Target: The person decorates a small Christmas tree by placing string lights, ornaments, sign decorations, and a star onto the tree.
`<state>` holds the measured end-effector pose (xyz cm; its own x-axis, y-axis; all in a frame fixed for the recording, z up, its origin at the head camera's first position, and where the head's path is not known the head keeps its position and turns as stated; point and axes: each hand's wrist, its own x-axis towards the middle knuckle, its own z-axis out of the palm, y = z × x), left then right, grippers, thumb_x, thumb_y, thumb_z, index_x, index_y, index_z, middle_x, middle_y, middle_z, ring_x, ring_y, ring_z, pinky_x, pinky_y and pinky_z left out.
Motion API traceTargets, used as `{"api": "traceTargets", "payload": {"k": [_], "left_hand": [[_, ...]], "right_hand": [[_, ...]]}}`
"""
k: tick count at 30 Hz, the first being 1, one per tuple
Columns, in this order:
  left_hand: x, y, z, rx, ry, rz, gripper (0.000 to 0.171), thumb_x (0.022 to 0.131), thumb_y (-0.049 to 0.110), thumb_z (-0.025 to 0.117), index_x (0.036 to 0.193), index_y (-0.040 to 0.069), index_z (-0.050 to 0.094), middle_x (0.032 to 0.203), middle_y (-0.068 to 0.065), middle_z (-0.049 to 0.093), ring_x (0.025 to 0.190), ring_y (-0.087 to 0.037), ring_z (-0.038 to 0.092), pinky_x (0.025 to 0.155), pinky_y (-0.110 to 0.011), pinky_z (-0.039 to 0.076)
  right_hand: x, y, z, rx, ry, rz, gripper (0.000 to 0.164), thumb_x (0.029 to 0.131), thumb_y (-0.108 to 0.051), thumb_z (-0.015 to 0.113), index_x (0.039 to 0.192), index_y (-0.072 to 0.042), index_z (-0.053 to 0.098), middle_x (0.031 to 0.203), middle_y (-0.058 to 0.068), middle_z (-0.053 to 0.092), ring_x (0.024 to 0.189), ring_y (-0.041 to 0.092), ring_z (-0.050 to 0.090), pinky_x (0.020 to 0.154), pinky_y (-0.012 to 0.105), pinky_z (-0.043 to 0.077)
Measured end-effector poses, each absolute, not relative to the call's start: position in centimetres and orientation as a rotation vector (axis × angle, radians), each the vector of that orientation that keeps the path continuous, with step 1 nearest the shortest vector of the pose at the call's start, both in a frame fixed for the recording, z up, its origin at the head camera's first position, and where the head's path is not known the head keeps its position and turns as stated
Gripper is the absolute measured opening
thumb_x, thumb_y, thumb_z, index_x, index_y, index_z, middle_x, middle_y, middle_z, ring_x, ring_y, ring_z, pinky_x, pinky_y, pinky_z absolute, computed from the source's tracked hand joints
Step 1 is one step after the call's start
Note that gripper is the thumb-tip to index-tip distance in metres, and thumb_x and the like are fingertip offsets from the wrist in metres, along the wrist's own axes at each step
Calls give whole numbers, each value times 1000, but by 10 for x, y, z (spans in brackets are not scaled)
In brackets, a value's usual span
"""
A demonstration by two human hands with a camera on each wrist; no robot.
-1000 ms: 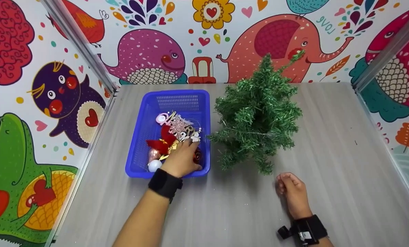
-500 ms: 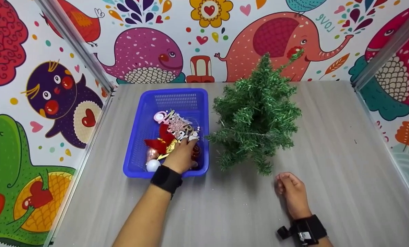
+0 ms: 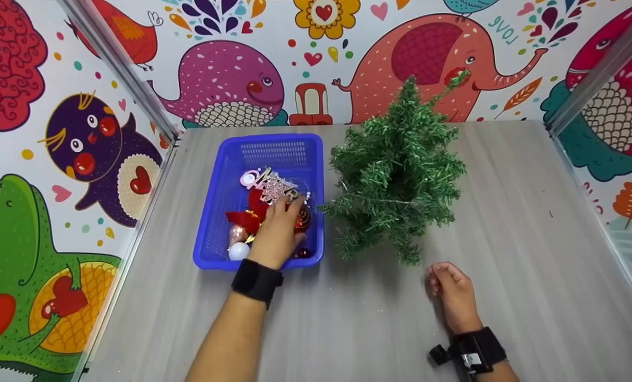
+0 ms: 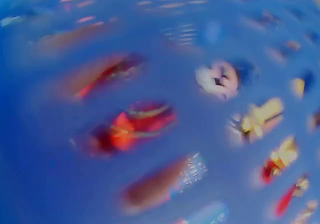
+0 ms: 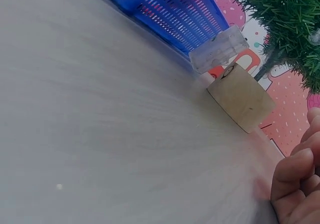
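Note:
My left hand reaches into the blue basket. Its thumb and fingers grip a red bauble with a dark swirl, partly hidden by the hand. Around it lie a red fabric bow, a pink glittery ornament, a white ball and a small dark red ball. In the left wrist view everything is badly blurred. My right hand rests on the table with loosely curled fingers and holds nothing, in front of a small green tinsel Christmas tree.
In the right wrist view, the tree stands on a wooden block, with a clear plastic piece beside it. Cartoon-printed walls with metal corner rails enclose the grey table at the back and sides.
My left hand has shifted a little farther into the basket, and the red swirl bauble has moved with it. The small dark red ball now shows below. My right hand stays in place.

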<state>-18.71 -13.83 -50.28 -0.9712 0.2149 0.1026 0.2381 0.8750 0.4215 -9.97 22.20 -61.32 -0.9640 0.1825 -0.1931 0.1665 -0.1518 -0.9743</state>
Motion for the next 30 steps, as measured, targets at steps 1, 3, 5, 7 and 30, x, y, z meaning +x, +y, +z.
{"api": "traceTargets", "payload": {"k": [1, 3, 5, 7, 30], "left_hand": [[-183, -138, -499, -363, -2962, -721, 79, 84, 12, 86, 153, 11, 48, 152, -24, 47, 138, -46, 48, 108, -58, 51], [-171, -137, -490, -380, -2889, -798, 81, 86, 16, 86, 155, 14, 46, 156, -20, 44, 142, -43, 46, 111, -58, 49], [-157, -137, -481, -420, -2805, -878, 83, 86, 20, 86, 157, 16, 44, 157, -18, 43, 143, -41, 46, 112, -57, 48], [-142, -137, -473, -459, -2716, -964, 86, 85, 23, 87, 158, 17, 42, 157, -17, 43, 144, -40, 46, 113, -55, 48], [-67, -68, -507, -1057, -2804, -1470, 90, 84, 31, 86, 158, 12, 38, 162, -9, 43, 144, -25, 50, 117, -40, 45]], "right_hand": [[-99, 221, -613, -421, -2038, 2341, 41, 108, -18, 55, 108, 23, 55, 74, -1, 59, 65, 10, 53, 59, 21, 47], [-96, 220, -612, -417, -2049, 2339, 41, 108, -18, 55, 107, 23, 55, 74, -1, 59, 65, 10, 53, 59, 21, 47], [-91, 218, -611, -410, -2062, 2336, 40, 108, -17, 55, 106, 22, 55, 74, -1, 59, 65, 10, 53, 58, 22, 47], [-84, 215, -606, -402, -2090, 2318, 38, 108, -17, 55, 105, 21, 57, 74, -2, 59, 64, 10, 53, 59, 23, 46], [-40, 158, -548, 463, -2352, 2461, 81, 100, -5, 61, 167, -17, 18, 166, 20, 28, 142, 5, 47, 111, 25, 48]]}}
